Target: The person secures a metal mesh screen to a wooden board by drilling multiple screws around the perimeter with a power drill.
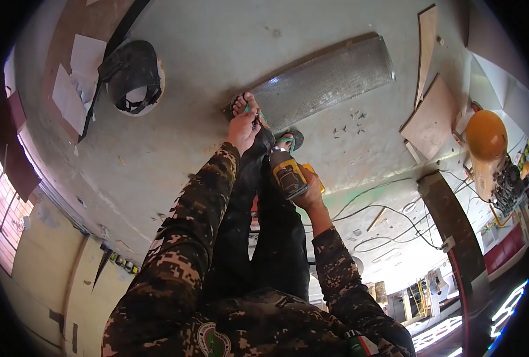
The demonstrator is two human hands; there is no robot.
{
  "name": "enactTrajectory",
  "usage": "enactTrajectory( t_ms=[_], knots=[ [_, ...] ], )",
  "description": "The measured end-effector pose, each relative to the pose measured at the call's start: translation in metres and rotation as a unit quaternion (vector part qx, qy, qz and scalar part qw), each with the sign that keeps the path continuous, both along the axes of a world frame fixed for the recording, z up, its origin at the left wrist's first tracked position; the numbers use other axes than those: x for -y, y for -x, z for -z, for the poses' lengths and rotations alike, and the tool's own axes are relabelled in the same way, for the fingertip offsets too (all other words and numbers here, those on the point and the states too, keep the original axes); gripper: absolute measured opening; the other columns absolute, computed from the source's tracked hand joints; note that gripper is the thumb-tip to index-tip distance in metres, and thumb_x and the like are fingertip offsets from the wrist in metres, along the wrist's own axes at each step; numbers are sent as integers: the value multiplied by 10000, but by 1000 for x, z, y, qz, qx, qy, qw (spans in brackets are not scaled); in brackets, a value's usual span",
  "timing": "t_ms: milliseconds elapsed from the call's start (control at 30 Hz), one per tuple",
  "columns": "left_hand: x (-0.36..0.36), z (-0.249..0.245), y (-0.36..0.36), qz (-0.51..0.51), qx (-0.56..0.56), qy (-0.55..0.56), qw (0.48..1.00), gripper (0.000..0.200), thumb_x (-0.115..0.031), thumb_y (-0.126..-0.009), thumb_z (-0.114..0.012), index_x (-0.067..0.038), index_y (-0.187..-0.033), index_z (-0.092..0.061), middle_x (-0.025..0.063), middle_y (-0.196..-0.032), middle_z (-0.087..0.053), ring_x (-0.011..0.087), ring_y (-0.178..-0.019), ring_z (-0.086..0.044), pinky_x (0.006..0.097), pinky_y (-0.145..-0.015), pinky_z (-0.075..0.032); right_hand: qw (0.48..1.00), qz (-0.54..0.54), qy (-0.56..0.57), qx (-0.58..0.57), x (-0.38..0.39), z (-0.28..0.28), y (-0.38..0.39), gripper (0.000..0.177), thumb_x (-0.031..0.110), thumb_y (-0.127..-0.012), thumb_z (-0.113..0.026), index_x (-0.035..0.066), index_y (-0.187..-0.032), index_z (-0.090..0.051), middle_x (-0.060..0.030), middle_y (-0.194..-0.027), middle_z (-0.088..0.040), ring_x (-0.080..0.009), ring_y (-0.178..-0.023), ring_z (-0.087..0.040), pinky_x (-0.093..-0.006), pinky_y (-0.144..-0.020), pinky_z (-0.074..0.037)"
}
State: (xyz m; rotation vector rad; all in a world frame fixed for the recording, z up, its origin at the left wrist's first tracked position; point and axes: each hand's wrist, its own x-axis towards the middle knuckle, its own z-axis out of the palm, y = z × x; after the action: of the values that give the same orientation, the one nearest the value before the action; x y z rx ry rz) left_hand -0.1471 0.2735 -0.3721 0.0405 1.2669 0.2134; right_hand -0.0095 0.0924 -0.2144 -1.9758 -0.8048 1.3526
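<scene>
The right hand (313, 189) grips a yellow-and-black power drill (289, 174), pointing forward; whether the left hand (242, 129) pinches anything cannot be told. Beyond both lies a long grey textured metal sheet (321, 77), a sandalled foot (250, 100) perhaps steadying its end.

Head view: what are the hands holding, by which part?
Right hand: yellow-and-black power drill, by its handle. Left hand: fingers closed together; cannot tell.

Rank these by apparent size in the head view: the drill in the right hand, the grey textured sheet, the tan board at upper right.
1. Grey textured sheet
2. Tan board
3. Drill

Apparent size only; the drill looks nearer the camera.
</scene>
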Motion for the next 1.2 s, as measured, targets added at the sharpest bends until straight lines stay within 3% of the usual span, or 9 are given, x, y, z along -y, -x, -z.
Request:
enactTrajectory(
  t_ms=[267, 600, 733, 767, 800, 900, 1000, 1100, 1200],
  knots=[
    [8, 4, -3, -35, 13, -51, 998, 114, -230, -1005, -623, -127, -975, -660, -27, -883, -663, 78, -776, -606, 221, -616, -448, 996, 65, 12, -53, 22, 28, 19, 462, 197, -727, -818, 54, -1140, -668, -172, -950, -730, -382, -888, -704, -416, -746, -558],
    [0, 33, -20, 14, -36, 37, 999, 150, -256, -1004, -604, -114, -960, -630, -40, -829, -604, 76, -695, -537, 220, -582, -421, 995, 48, 73, 47, -29, 20, 22, 543, 232, -680, -854, 110, -1174, -665, -160, -899, -732, -374, -840, -710, -439, -722, -563],
    [8, 100, -13, 61, -43, 76, 994, 172, -287, -1004, -569, -135, -931, -605, -40, -792, -575, 88, -671, -513, 242, -581, -408, 991, 24, 119, 52, -42, 43, 26, 615, 254, -673, -855, 158, -1240, -638, -175, -945, -728, -386, -887, -702, -478, -759, -555],
    [10, 128, -7, 78, -12, 83, 993, 169, -292, -1008, -551, -153, -931, -609, -40, -811, -605, 89, -713, -535, 256, -617, -411, 991, 26, 120, 53, -44, 51, 27, 615, 254, -673, -855, 158, -1240, -638, -175, -945, -728, -386, -887, -702, -478, -759, -555],
    [20, 199, 23, 69, 51, 79, 993, 224, -313, -1020, -524, -123, -910, -568, -32, -720, -490, 104, -560, -467, 251, -500, -398, 988, 20, 141, 54, -45, 61, 28, 616, 256, -672, -852, 156, -1240, -634, -181, -966, -726, -394, -910, -697, -489, -782, -549],
    [5, 151, -8, 78, 24, 106, 991, 217, -328, -1030, -513, -165, -914, -599, -31, -734, -572, 123, -589, -503, 289, -516, -420, 985, 14, 163, 54, -48, 78, 29, 603, 258, -681, -839, 152, -1236, -629, -194, -1000, -721, -406, -951, -686, -504, -822, -538],
    [8, 166, -4, 37, 75, 126, 988, 220, -326, -1034, -499, -153, -937, -594, -22, -727, -558, 123, -599, -511, 289, -516, -418, 985, 13, 165, 53, -52, 94, 28, 578, 261, -701, -817, 154, -1236, -627, -204, -1020, -715, -414, -978, -678, -511, -844, -531],
    [10, 152, -15, 53, 6, 68, 996, 249, -335, -1041, -476, -140, -943, -596, -15, -717, -535, 122, -600, -502, 292, -521, -419, 981, -6, 186, 53, -62, 103, 26, 570, 262, -723, -796, 160, -1254, -615, -214, -1028, -712, -421, -989, -674, -514, -848, -530],
    [12, 171, -10, 18, 26, 98, 995, 257, -321, -1048, -460, -124, -962, -599, -10, -718, -523, 129, -603, -496, 297, -529, -427, 976, -24, 205, 75, -69, 112, 29, 532, 247, -737, -776, 160, -1240, -626, -205, -1009, -719, -420, -967, -680, -510, -838, -534]
  ],
)
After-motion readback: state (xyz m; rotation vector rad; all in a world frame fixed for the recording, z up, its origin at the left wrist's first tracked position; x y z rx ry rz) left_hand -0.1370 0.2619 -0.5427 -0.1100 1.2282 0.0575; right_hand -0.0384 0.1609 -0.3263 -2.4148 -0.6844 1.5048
